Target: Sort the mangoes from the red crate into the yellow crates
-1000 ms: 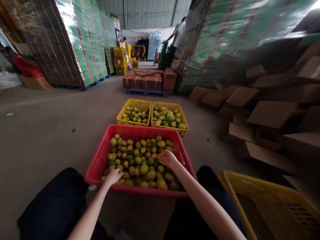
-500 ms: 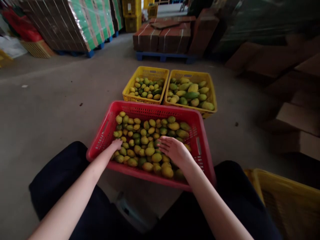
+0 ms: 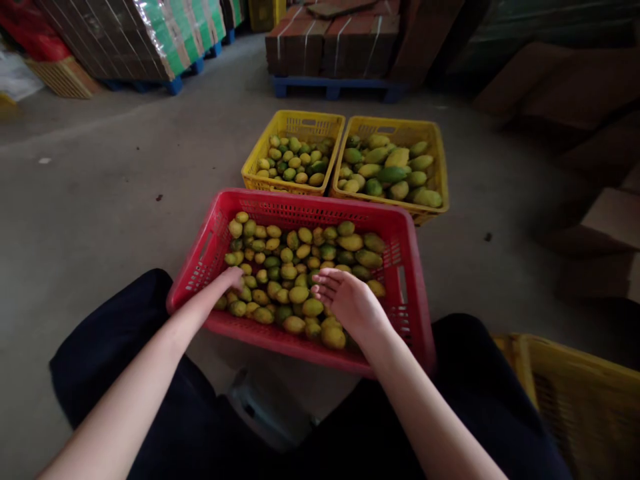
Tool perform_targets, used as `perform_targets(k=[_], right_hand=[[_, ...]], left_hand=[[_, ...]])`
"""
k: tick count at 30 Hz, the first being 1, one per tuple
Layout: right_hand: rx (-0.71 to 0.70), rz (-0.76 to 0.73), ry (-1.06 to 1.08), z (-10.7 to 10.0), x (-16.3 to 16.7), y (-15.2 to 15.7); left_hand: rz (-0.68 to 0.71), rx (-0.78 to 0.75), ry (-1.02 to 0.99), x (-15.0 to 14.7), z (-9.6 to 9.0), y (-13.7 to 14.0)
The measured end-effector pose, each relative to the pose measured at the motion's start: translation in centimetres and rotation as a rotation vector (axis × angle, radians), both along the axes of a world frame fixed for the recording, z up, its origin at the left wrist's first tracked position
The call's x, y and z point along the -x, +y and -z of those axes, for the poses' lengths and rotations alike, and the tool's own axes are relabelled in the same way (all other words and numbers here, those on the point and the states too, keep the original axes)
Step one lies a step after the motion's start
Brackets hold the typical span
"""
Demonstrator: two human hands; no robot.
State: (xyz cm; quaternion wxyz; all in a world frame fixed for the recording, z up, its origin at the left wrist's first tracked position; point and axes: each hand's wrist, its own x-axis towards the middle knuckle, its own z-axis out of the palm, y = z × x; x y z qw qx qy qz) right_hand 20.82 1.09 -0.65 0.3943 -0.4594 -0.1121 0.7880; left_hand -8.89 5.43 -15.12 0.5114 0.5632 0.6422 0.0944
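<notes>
A large red plastic crate stands between my knees, its floor covered with many yellow-green oval fruits. My left hand reaches down onto the fruits at the crate's left side; its fingers are bent downward, loosely apart and partly hidden, with no fruit visibly gripped. Over the right half of the fruits is my right hand, open, with the fingers stretched out to the left and the palm turned inward. Nothing is held in it.
Beyond the red crate, two yellow crates sit side by side: the left one holds smaller fruits, the right one larger, longer ones. Another yellow crate is at my right knee. Bundled cardboard lies on a blue pallet behind.
The view has tipped down slightly, so the back pallet sits higher in the picture. My left hand has shifted slightly and its fingers point further down; my right hand has barely moved.
</notes>
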Motion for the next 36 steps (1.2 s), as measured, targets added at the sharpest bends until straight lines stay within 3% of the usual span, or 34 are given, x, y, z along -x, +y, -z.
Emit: perform_targets(k=[2, 4, 6, 8, 10, 11, 13, 17, 20, 23, 30, 36], right_hand=[[0.0, -0.023, -0.046, 0.6, 0.8, -0.3], [0.023, -0.02, -0.117, 1.0, 1.6, -0.5], [0.065, -0.04, -0.112, 0.9, 2.3, -0.7], [0.086, -0.109, 0.038, 0.4, 2.6, -1.0], [0.062, -0.172, 0.209, -0.4, 2.5, -1.4], [0.043, -0.174, 0.253, -0.7, 2.4, -1.6], [0.04, -0.114, 0.24, -1.2, 1.9, -1.9], [0.154, 0.119, 0.118, -1.2, 0.7, -1.7], [0.213, 0.245, 0.081, -1.1, 0.3, -1.1], [0.264, 0.287, 0.072, -1.2, 0.1, -0.9], [0.29, 0.332, 0.073, -1.5, -0.6, -1.0], [0.365, 0.393, 0.054, -1.6, -0.8, -0.9]], left_hand=[[0.039, 0.005, 0.053, -1.0, -2.7, 0.6], [0.113, -0.004, 0.034, -2.5, -6.5, 0.9], [0.248, -0.025, -0.116, -4.1, -11.0, 0.6], [0.312, -0.028, -0.278, -5.1, -15.2, 0.2], [0.307, -0.094, -0.309, -5.2, -17.5, 0.0], [0.285, -0.136, -0.268, -4.9, -17.7, 0.0], [0.234, -0.193, -0.075, -3.5, -16.2, 0.4], [0.225, -0.097, 0.406, -0.3, -8.7, 0.6], [0.212, 0.001, 0.495, 1.0, -3.2, 0.1], [0.204, 0.05, 0.494, 1.0, 0.6, -0.1], [0.176, 0.043, 0.348, -2.1, 6.1, 1.8], [0.175, 0.063, 0.394, -3.1, 8.5, 3.1]])
